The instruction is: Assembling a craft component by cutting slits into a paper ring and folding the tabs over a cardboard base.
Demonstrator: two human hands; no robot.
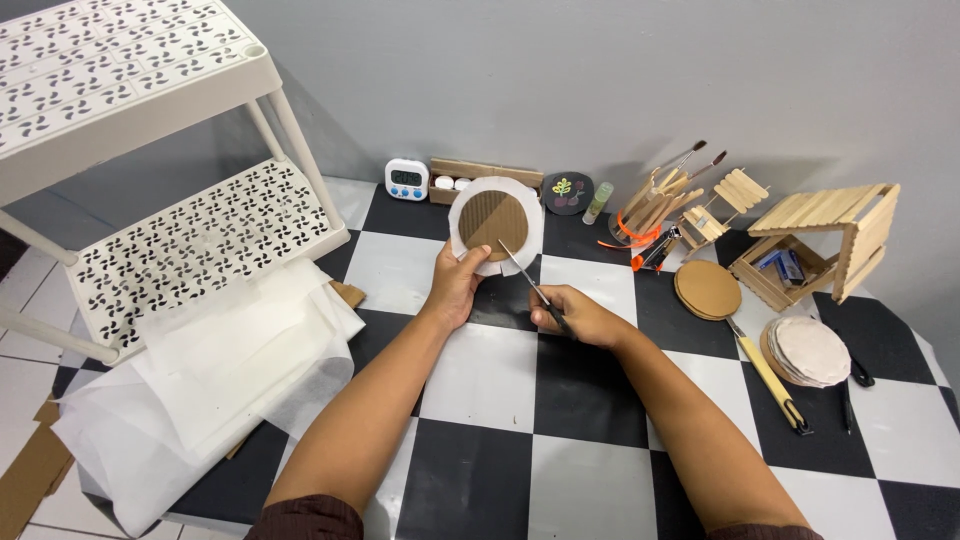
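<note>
Left hand (455,285) pinches the light, stiff cardboard disc (494,222) by its floppy paper rim, right hand (575,315) closed around scissors (530,282).

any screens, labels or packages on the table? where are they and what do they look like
digital timer: back edge by the wall, small white rounded box with a grey screen and blue buttons
cardboard box: right of the timer, long brown, white round lids inside
blue packet: inside the stick house at right, small, partly hidden
</note>
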